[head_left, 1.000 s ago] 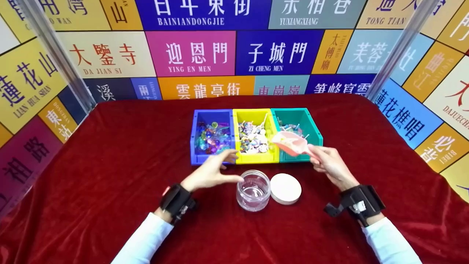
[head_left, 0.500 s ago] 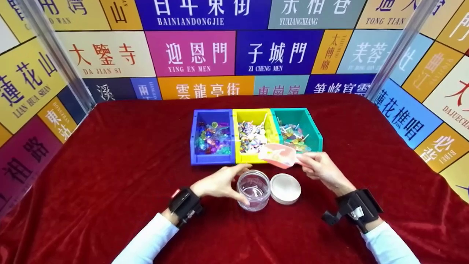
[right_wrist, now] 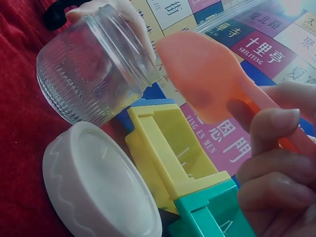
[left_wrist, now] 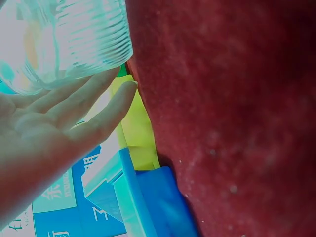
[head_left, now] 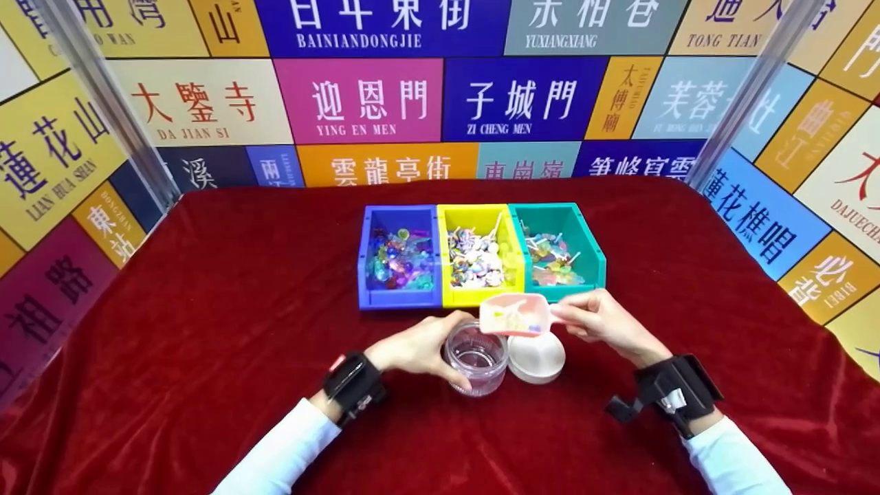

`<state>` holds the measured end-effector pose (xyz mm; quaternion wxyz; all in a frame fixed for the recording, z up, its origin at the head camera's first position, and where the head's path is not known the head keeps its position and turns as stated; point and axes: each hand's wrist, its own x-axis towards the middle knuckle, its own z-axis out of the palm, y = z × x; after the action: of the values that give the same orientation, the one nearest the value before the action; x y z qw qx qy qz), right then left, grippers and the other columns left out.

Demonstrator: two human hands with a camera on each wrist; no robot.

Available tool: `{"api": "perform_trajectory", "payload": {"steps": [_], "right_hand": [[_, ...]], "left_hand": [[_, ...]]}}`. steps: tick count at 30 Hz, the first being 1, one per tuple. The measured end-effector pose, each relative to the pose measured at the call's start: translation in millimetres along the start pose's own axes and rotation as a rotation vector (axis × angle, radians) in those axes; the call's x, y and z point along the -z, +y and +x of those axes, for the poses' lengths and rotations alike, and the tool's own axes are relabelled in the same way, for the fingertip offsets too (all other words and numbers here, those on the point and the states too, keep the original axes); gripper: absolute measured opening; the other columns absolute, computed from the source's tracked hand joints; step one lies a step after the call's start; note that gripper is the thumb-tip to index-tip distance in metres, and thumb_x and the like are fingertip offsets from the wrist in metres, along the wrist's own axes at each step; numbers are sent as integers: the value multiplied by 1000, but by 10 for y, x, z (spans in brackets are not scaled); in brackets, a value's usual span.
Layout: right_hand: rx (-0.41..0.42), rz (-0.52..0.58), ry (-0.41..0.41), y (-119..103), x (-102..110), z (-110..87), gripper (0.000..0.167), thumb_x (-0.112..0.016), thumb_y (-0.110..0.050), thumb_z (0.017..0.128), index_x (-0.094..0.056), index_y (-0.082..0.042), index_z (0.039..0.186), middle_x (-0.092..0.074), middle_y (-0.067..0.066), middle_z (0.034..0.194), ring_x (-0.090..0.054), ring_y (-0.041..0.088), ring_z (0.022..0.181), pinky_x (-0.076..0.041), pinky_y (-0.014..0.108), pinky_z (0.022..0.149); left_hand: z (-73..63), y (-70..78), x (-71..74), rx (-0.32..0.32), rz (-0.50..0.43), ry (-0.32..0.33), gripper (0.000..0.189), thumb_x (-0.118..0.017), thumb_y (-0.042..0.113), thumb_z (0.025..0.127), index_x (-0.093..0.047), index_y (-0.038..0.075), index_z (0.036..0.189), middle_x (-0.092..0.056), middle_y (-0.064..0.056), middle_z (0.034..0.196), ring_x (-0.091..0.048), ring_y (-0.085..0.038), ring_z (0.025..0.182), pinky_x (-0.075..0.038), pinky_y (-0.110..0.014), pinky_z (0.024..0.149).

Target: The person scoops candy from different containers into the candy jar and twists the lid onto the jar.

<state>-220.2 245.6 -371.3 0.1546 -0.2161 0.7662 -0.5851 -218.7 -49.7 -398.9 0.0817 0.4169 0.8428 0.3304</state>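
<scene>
My right hand (head_left: 605, 323) grips a pink scoop (right_wrist: 202, 74) by its handle. Small pale, yellow and purple pieces lie in the scoop, which is level just above the far right rim of a clear glass jar (head_left: 478, 361). Around the jar's left side curls my left hand (head_left: 423, 350), thumb in front and fingers behind. Ribbed glass shows beside those fingers (left_wrist: 106, 116) in the left wrist view. The jar stands upright and no pieces show inside. A round white lid (head_left: 536, 361) lies right of the jar, partly covered by the scoop in the head view.
Behind the jar stand three joined bins: a blue bin (head_left: 399, 299) with shiny beads, a yellow bin (head_left: 481, 299) with swirled lollipop-like pieces, a green bin (head_left: 591, 265) with coloured pieces on sticks. Dark red cloth (head_left: 240, 289) covers the table. Patterned panels rise behind.
The loaded scoop has come from over the green and yellow bins toward me, to the jar's rim. My left hand has moved right and down from the blue bin's front onto the jar.
</scene>
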Motion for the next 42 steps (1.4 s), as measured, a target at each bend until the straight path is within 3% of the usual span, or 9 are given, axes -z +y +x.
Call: {"api": "perform_trajectory", "payload": {"steps": [4,9,13,19,25,33,42], "right_hand": [[-2,-74,-10,-32,15,-6,34,-55,-16,88,-47,2,61,-30,3,48,-28,10,42,-20,23,37],[2,-200,-3,-229,-5,-32,22,-57,-16,87,-63,2,76,-35,3,49,-31,8,42,-27,21,38],[4,-294,-5,-281,14,-32,19,-59,-17,85,-68,0,83,-40,0,51,-35,6,44,-32,18,41],[57,-402,4,-293,28,-39,17,-62,-22,83,-71,-8,85,-56,-5,64,-43,4,54,-39,18,49],[108,-512,19,-412,-15,-68,17,-63,-28,82,-72,-14,84,-66,-5,75,-57,13,66,-48,19,60],[174,-643,38,-537,-77,-82,17,-63,-33,81,-72,-18,81,-65,-11,71,-54,5,61,-45,18,56],[176,-669,25,-570,-90,-93,16,-62,-33,82,-72,-20,80,-65,-12,71,-53,6,61,-43,18,56]], "left_hand": [[-2,-1,-6,10,1,-3,79,-82,34,59,-43,4,120,-57,-9,114,-55,-17,101,-43,-22,89],[-6,6,-3,22,3,-9,79,-81,35,59,-43,5,121,-57,-8,114,-55,-17,101,-43,-22,88],[-9,3,-3,18,10,-10,79,-81,35,60,-43,5,122,-57,-8,114,-55,-17,101,-43,-22,89],[-10,2,-5,17,12,-9,78,-81,35,60,-43,5,121,-57,-7,114,-55,-17,101,-43,-23,89],[-9,4,2,8,2,-8,77,-81,34,60,-44,4,121,-57,-8,113,-55,-18,100,-43,-23,88],[-14,10,8,8,12,-9,76,-81,35,60,-44,6,120,-59,-6,109,-56,-16,97,-44,-22,87],[-10,-3,3,11,12,-11,77,-81,34,61,-44,5,122,-58,-8,113,-56,-16,99,-43,-22,87]]}}
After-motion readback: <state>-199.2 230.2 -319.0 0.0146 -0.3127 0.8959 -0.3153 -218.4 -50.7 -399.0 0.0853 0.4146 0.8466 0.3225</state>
